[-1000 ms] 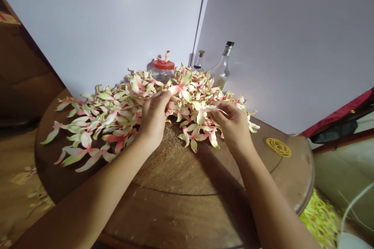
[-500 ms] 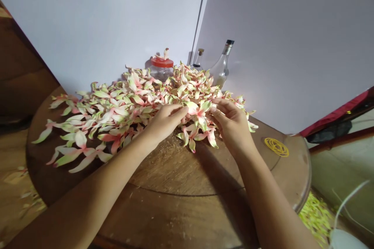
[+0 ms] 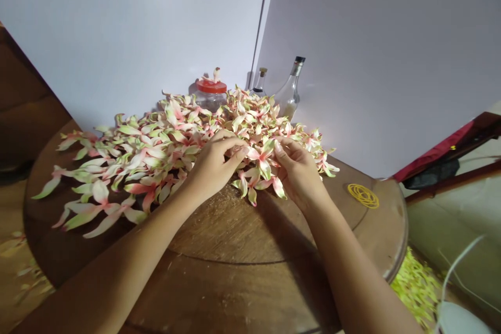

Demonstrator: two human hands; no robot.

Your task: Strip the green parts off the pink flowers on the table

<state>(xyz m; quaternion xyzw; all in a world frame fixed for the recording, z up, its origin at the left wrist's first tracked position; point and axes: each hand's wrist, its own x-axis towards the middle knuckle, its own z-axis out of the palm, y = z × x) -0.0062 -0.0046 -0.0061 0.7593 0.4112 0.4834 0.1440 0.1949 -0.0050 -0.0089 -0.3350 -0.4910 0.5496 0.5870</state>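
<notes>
A pink and pale green artificial-looking flower is between my two hands, at the front of a large heap of similar flowers. My left hand pinches one of its petals between thumb and forefinger. With thumb and fingers bent, my right hand pinches a petal on the other side. Just below, another flower rests at the heap's front edge. The heap lies on a round brown wooden table.
Behind the heap stand a red-lidded jar, a small stoppered bottle and a taller clear bottle by the wall. Yellow rubber bands lie on the table's right. Yellow-green pieces cover the floor beside a white bucket-like container.
The view has shifted slightly, moving the table and heap a little left in the picture. Both hands stay at the same flower, with their fingers slightly repositioned on its petals.
</notes>
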